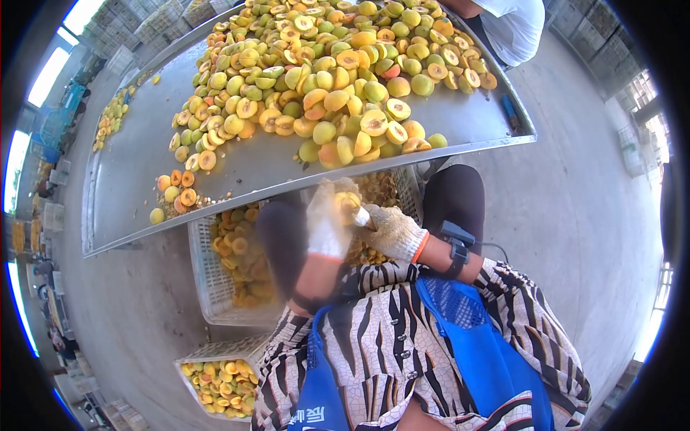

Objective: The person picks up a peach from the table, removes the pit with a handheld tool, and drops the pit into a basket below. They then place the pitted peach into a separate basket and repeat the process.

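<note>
My left hand [325, 215], in a white work glove and blurred by motion, holds a yellow fruit [347, 204] just below the metal table's near edge. My right hand [394, 231], gloved too, is closed around a small tool [364, 217] with a whitish end that meets the fruit; its exact shape is unclear. Cut and whole yellow-green fruits [323, 79] are heaped on the metal table [266, 161] above both hands. Some halves show brown pits or hollows.
A white crate [203, 276] of fruit halves stands below the table at left, another crate [251, 346] lower down. More fruit lies in a crate [407, 190] behind my hands. A blue-handled object [509, 111] rests at the table's right edge. Another person [512, 29] is at the top right.
</note>
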A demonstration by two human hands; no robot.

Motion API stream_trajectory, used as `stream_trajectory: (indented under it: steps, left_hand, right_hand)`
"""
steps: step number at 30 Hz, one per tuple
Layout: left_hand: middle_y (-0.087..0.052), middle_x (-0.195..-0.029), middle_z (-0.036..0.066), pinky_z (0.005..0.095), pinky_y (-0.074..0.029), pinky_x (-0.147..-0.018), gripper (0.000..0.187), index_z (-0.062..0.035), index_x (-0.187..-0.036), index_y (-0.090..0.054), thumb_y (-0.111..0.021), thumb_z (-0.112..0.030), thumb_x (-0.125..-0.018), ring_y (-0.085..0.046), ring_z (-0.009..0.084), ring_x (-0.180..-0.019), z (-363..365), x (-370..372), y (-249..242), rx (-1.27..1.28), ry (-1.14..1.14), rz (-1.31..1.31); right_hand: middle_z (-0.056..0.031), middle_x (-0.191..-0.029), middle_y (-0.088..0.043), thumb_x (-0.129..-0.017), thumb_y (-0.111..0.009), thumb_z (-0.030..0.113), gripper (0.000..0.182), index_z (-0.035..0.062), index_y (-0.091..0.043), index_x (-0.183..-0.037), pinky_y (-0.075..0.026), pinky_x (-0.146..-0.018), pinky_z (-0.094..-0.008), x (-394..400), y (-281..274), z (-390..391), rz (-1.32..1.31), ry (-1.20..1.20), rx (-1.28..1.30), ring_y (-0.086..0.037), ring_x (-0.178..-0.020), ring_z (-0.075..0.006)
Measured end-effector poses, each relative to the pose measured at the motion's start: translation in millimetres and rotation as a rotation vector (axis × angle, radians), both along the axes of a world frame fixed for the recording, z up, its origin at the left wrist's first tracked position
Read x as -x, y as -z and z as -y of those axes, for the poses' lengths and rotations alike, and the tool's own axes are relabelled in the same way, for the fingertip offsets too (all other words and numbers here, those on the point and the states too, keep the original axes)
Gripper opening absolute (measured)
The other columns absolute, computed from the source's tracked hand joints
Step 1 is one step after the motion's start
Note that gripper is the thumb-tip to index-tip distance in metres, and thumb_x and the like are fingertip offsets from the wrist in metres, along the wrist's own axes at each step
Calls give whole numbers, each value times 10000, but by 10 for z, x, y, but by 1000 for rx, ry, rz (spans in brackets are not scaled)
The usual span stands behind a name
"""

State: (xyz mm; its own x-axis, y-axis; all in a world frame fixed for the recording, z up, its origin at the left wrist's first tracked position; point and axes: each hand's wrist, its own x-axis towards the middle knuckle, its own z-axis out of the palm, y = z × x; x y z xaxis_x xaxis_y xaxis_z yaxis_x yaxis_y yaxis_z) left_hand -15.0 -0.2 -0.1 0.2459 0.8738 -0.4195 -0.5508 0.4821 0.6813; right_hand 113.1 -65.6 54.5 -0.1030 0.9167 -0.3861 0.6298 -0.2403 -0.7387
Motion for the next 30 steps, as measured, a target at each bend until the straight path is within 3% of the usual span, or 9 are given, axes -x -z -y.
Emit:
stream_trajectory:
  steps: [2, 5, 8, 11, 16, 20, 23, 26, 30]
  left_hand:
    - [-650, -849, 137, 353, -533, -647, 368, 7, -998, -603, -480, -340, -1011, -623, 247, -720, -2, -9, 52, 0, -21, -94]
    - [-653, -807, 136, 341, -532, -608, 374, 11, -966, -609, -485, -339, -1010, -624, 242, -676, 17, -36, 53, -3, -8, -152]
    - [-658, -795, 139, 332, -533, -598, 381, 19, -953, -616, -486, -335, -1011, -630, 236, -669, 49, -38, 89, -83, 54, -291]
    - [-663, -817, 147, 344, -544, -618, 403, 31, -975, -618, -469, -341, -1018, -638, 242, -689, 40, 9, 80, -108, 163, -311]
    - [-665, -848, 160, 379, -565, -659, 462, 42, -998, -618, -432, -380, -1025, -652, 264, -718, 18, 18, 274, -455, 124, -267]
    - [-666, -817, 159, 370, -567, -634, 489, 34, -953, -622, -434, -412, -1019, -654, 259, -682, -21, 102, 320, -378, 185, -333]
    - [-664, -754, 147, 341, -537, -574, 496, 33, -960, -622, -440, -425, -1012, -636, 232, -617, -22, 115, 255, -281, 221, -312]
    - [-659, -662, 127, 290, -455, -455, 505, 34, -1005, -617, -450, -443, -1000, -596, 182, -516, -3, 91, 70, -176, 245, -240]
    - [-655, -675, 140, 289, -416, -408, 536, 17, -973, -611, -465, -499, -981, -580, 184, -488, -55, 182, 254, -238, 325, -338]
  right_hand:
    - [-169, -1031, -687, -856, -539, 127, 295, 91, -610, -1140, -525, -809, -430, -21, 165, 49, -102, -14, -152, -664, -936, -359]
    - [-208, -952, -674, -873, -660, 322, 341, 92, -612, -1119, -515, -779, -444, -54, 197, 45, -114, -10, -32, -646, -921, -390]
    - [-203, -948, -675, -884, -646, 310, 323, 83, -616, -1112, -514, -773, -425, -56, 199, 72, -18, -48, 25, -657, -896, -365]
    - [-180, -1011, -678, -865, -551, 195, 277, 68, -612, -1104, -506, -847, -396, -9, 320, 135, -144, -33, 51, -653, -971, -334]
    - [-161, -950, -683, -868, -554, 233, 278, 47, -624, -1063, -509, -804, -388, -22, 134, 133, -332, 21, 151, -657, -879, -296]
    - [-141, -878, -681, -868, -553, 261, 277, 34, -638, -1003, -504, -767, -383, 6, 148, 91, -337, -50, 259, -644, -820, -265]
    - [-101, -783, -667, -869, -571, 276, 258, 38, -639, -942, -510, -634, -355, 27, 523, 122, -234, -125, -33, -623, -673, -205]
    - [-63, -704, -633, -876, -587, 264, 223, 48, -633, -906, -466, -476, -314, -15, 152, 109, -488, -10, 480, -572, -533, -157]
    - [-9, -636, -574, -917, -588, 255, 201, 57, -621, -917, -379, -376, -256, 11, 42, 112, -482, -21, 485, -526, -464, -114]
